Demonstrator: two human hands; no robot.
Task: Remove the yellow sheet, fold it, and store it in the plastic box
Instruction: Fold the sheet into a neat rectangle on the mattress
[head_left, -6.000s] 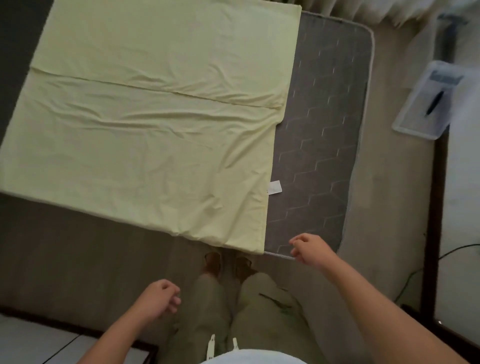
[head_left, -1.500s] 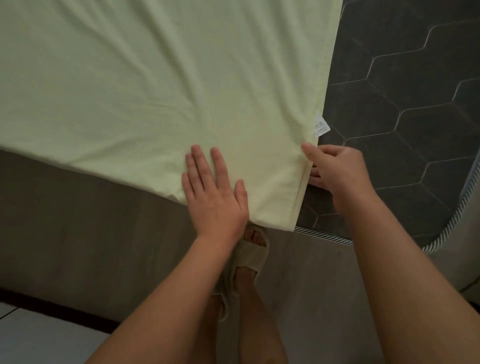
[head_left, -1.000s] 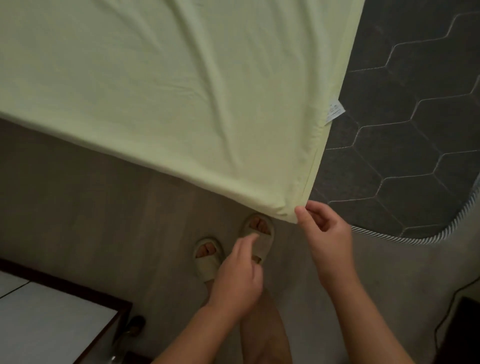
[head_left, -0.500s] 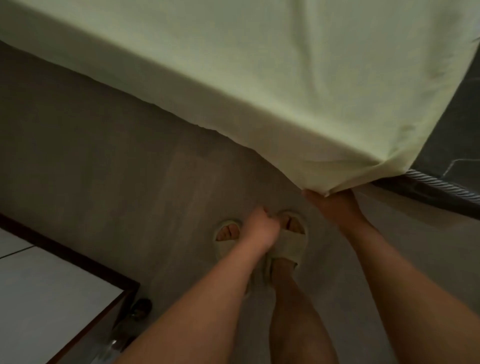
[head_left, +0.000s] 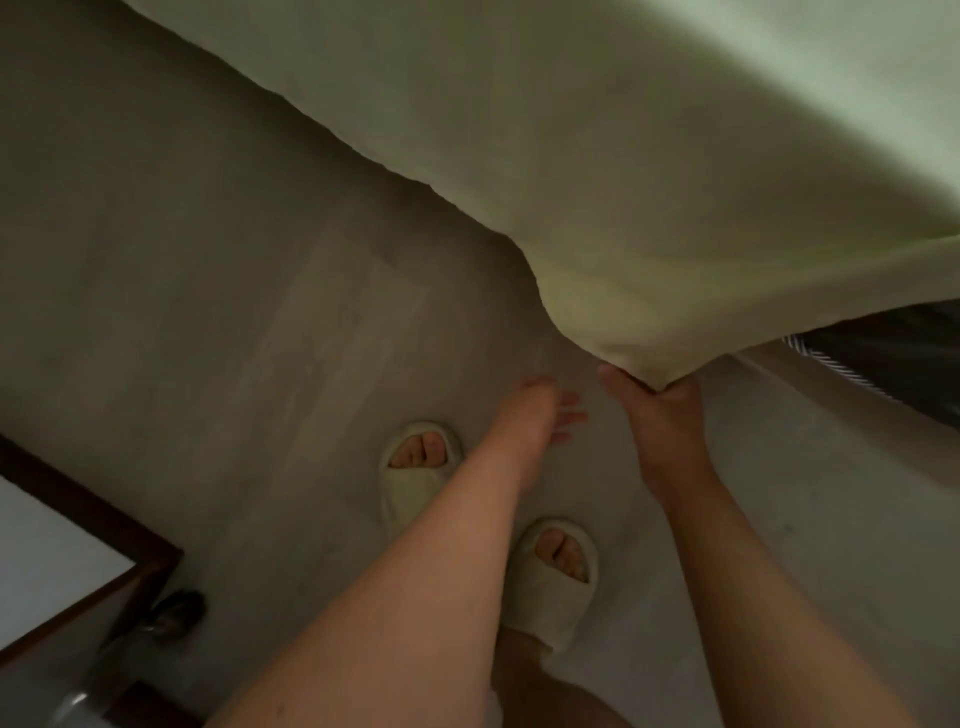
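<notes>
Nearby, a person is standing in pale slippers (head_left: 410, 488) on a grey floor (head_left: 218, 322). At centre, their left hand (head_left: 540, 410) is hanging with fingers loosely spread, holding nothing. Just toward three o'clock, their right hand (head_left: 662, 421) is pinching a corner of the yellow sheet (head_left: 675, 182), which is draping from twelve to two o'clock over a dark mattress (head_left: 893, 358).

Dim, soft and motion-blurred, brightest at the top right, wide-angle bending at edges.
</notes>
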